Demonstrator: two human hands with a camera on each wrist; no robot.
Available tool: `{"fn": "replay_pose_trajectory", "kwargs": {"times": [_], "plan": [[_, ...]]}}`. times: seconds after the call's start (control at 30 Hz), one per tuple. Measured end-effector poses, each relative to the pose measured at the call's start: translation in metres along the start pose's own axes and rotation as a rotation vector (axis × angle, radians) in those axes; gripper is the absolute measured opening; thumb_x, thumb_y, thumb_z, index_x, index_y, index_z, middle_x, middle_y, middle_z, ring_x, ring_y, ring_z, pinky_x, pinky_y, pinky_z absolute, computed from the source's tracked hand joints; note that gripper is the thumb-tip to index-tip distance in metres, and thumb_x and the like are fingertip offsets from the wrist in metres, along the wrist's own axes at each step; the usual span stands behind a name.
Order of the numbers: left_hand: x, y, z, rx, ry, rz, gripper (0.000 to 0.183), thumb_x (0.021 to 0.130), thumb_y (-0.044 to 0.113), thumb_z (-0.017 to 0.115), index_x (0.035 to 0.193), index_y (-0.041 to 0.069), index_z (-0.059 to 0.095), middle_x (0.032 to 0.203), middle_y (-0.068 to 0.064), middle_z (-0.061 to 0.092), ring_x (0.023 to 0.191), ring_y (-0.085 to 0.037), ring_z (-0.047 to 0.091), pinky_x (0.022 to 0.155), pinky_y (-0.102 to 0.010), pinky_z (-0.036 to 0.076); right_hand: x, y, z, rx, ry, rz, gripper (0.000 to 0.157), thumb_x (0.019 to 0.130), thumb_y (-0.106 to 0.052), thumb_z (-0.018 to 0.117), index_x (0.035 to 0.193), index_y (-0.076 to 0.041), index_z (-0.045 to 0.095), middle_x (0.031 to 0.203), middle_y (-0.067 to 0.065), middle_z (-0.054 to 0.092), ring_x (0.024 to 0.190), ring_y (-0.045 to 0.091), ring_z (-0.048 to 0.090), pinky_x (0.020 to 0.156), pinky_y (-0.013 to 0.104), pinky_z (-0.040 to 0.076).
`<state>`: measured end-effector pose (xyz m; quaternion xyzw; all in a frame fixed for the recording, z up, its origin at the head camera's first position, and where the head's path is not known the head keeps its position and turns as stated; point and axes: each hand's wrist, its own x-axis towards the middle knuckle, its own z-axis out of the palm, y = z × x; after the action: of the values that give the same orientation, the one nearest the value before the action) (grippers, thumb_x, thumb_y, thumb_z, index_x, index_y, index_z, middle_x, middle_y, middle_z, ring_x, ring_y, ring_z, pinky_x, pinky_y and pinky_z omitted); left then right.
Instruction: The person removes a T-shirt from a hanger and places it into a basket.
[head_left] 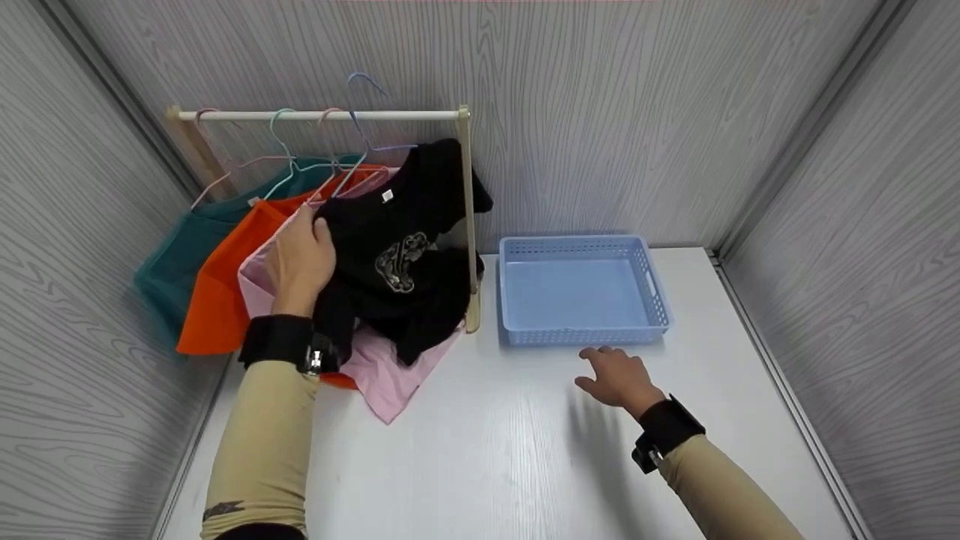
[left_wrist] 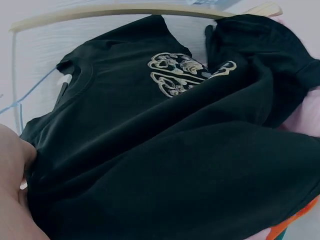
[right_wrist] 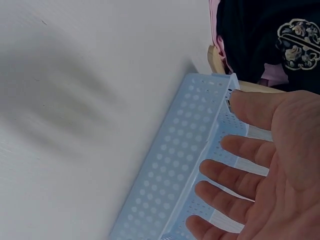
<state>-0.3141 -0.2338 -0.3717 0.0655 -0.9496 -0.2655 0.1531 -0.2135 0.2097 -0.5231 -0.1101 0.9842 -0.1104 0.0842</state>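
Note:
My left hand pinches the shoulder edge of a black T-shirt, with the thumb on its front. The shirt bears an embroidered floral patch and hangs at the right end of a rack, below the white rail. A blue hanger stands at its neckline; how far it sits inside the shirt is hidden. In the left wrist view, the black cloth falls in folds from the thumb. My right hand hovers with spread fingers near the front wall of a blue basket, holding nothing.
Teal, orange and pink garments hang on hangers left of the black shirt. Pink cloth spreads onto the white table. The rack's wooden post stands between shirt and basket. Grey wood-grain panels enclose the table.

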Motion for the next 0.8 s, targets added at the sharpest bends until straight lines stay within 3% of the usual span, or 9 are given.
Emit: {"fn": "replay_pose_trajectory", "kwargs": {"times": [0.27,0.37,0.5,0.63,0.8], "plan": [[-0.014,-0.034,-0.031,0.024,0.048,0.011,0.046,0.103,0.05,0.033,0.122,0.017,0.059,0.106,-0.018,0.063,0.089,-0.038,0.056,0.073,-0.044,0.038,0.004,-0.001,-0.001,-0.042,0.035,-0.033,0.046,0.092,-0.031,0.065,0.13,-0.006,0.058,0.123,0.023,0.063,0.108,0.045,0.06,0.083,0.061,0.048],[-0.021,-0.049,-0.037,0.011,0.06,0.046,0.048,0.1,0.053,0.039,0.122,0.018,0.062,0.102,-0.017,0.065,0.087,-0.036,0.056,0.072,-0.041,0.035,0.006,-0.002,-0.003,-0.046,0.038,-0.04,0.046,0.091,-0.031,0.065,0.13,-0.006,0.058,0.123,0.023,0.063,0.109,0.045,0.06,0.083,0.062,0.047],[-0.029,-0.064,-0.042,-0.003,0.089,0.115,0.048,0.098,0.054,0.046,0.118,0.015,0.067,0.08,-0.016,0.061,0.08,-0.033,0.054,0.069,-0.039,0.033,0.009,-0.003,-0.006,-0.045,0.037,-0.05,0.048,0.092,-0.031,0.065,0.131,-0.006,0.057,0.125,0.023,0.063,0.111,0.045,0.059,0.085,0.062,0.047],[-0.03,-0.062,-0.045,-0.032,0.103,0.212,0.046,0.097,0.05,0.053,0.117,0.012,0.07,0.076,-0.016,0.063,0.075,-0.031,0.053,0.067,-0.037,0.033,0.009,-0.002,-0.016,-0.037,0.075,-0.055,0.049,0.092,-0.031,0.065,0.131,-0.004,0.056,0.124,0.023,0.063,0.109,0.044,0.061,0.086,0.061,0.048],[-0.03,-0.037,-0.048,-0.083,0.089,0.3,0.043,0.096,0.045,0.056,0.117,0.011,0.071,0.102,-0.018,0.072,0.08,-0.033,0.055,0.073,-0.04,0.037,0.013,-0.005,-0.037,-0.006,0.158,-0.053,0.061,0.092,-0.035,0.065,0.139,0.0,0.048,0.128,0.025,0.059,0.11,0.044,0.06,0.086,0.06,0.049]]}}
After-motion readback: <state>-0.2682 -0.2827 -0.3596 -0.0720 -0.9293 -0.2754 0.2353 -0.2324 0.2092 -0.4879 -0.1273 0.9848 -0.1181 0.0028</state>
